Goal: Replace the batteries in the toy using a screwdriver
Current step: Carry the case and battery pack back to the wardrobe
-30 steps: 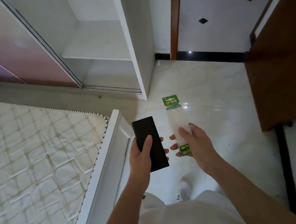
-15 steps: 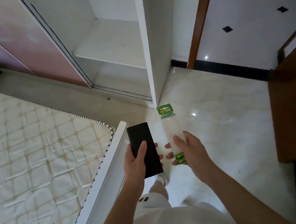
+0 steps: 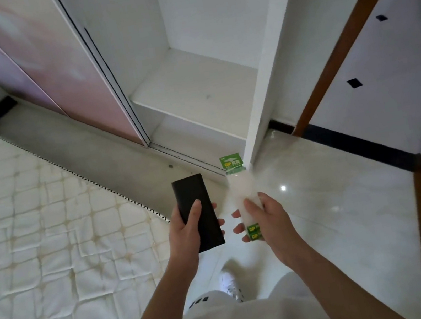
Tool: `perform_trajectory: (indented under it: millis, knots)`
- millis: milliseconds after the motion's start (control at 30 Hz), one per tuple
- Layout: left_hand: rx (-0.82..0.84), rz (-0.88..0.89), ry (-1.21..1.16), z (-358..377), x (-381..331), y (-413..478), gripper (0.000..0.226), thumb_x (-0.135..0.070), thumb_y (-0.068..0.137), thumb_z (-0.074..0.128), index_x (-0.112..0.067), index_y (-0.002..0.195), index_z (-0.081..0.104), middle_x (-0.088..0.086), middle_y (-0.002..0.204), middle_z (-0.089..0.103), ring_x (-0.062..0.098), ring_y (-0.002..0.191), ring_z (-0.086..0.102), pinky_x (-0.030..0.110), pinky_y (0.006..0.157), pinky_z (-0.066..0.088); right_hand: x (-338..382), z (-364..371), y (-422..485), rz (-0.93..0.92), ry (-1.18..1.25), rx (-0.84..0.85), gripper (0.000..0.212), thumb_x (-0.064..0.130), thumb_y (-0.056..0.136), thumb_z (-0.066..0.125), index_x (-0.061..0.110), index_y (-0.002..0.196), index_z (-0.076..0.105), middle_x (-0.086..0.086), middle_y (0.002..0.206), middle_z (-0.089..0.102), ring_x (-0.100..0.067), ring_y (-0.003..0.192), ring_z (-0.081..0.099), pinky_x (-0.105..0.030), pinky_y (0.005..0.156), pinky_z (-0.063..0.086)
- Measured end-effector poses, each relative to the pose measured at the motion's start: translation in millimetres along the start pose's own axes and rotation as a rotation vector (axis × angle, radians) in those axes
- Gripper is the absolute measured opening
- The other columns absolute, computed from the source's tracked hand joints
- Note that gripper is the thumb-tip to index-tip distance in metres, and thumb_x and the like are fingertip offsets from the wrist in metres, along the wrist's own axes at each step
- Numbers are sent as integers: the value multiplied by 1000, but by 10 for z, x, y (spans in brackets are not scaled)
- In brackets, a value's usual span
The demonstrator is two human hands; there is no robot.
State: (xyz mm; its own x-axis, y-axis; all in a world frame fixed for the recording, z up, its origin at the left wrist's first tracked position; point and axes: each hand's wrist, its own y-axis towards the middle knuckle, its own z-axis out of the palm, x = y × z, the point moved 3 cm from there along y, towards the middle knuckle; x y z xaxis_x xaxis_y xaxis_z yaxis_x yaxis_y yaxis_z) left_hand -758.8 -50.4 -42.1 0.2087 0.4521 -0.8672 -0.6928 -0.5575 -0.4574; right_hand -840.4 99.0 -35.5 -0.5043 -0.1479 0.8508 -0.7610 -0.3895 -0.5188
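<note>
Left hand [image 3: 187, 232]: a flat black rectangular device [image 3: 198, 212] is gripped, thumb laid along its upper face, fingers wrapped beneath. What the device is cannot be told; no screw or battery door is seen.
Right hand [image 3: 265, 218]: a long clear battery pack [image 3: 242, 195] with green printed ends is clasped near its lower end, thumb on top.
Key relation: the two held things are side by side, near but apart. Both long axes run away from the body, roughly parallel, the pack's far green end reaching further forward than the device's.
Screwdriver: none is seen anywhere in view.
Task stage: judged to be early; the pack looks unopened.
Bed [image 3: 35, 228]: a bare quilted mattress lies to the left, just beside the left hand.
Wardrobe [image 3: 193, 93]: white shelves stand open ahead.
Floor [image 3: 320, 197]: glossy pale tile lies under the hands.
</note>
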Motion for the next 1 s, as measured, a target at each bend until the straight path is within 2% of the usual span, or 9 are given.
perform_trajectory:
  millis: [200, 333, 467, 567, 700, 867, 1000]
  knots:
    - [-66, -2, -39, -71, -166, 440, 24, -24, 100, 55, -13, 121, 55, 14, 99, 74, 39, 77, 71, 53, 67, 61, 251, 202, 486, 22, -54, 31, 19, 24, 103, 51, 11, 115, 57, -9, 88, 75, -28, 69, 71, -33, 53, 57]
    - [-118, -14, -64, -61, -206, 742, 26, -25, 100, 56, -12, 123, 55, 16, 101, 73, 39, 76, 71, 50, 67, 59, 386, 282, 837, 42, -106, 58, 18, 24, 103, 51, 13, 116, 57, -11, 93, 74, -27, 69, 72, -33, 54, 57]
    - [-170, -9, -77, 38, -334, 1128, 25, -23, 100, 56, -12, 122, 55, 14, 99, 74, 37, 75, 71, 53, 70, 60, 639, 357, 1315, 34, -124, 119, 16, 22, 103, 50, 12, 113, 58, -14, 93, 73, -25, 67, 71, -37, 56, 57]
    - [-212, 4, -100, 173, -507, 1520, 25, -24, 100, 56, -12, 121, 55, 15, 98, 75, 36, 74, 72, 49, 66, 60, 922, 413, 1787, 13, -161, 176, 15, 21, 103, 50, 15, 113, 58, -13, 93, 73, -23, 65, 70, -36, 57, 57]
    - [-264, 27, -131, 423, -786, 2066, 25, -25, 99, 57, -14, 122, 55, 16, 100, 74, 37, 76, 72, 45, 64, 59, 1309, 452, 2386, -5, -228, 244, 19, 25, 103, 50, 14, 116, 58, -8, 90, 74, -27, 70, 72, -43, 63, 58]
    - [-311, 69, -168, 677, -1084, 2581, 24, -26, 99, 58, -15, 120, 56, 15, 100, 74, 36, 77, 72, 48, 69, 61, 1686, 496, 2942, -4, -284, 286, 21, 24, 103, 50, 10, 114, 60, -9, 90, 75, -26, 67, 71, -38, 59, 58]
    - [-343, 71, -189, 721, -1209, 2754, 25, -27, 98, 59, -16, 120, 56, 14, 98, 75, 37, 78, 72, 46, 67, 60, 1835, 595, 3178, 23, -302, 318, 22, 27, 103, 50, 11, 113, 61, -8, 91, 75, -30, 71, 73, -41, 63, 60]
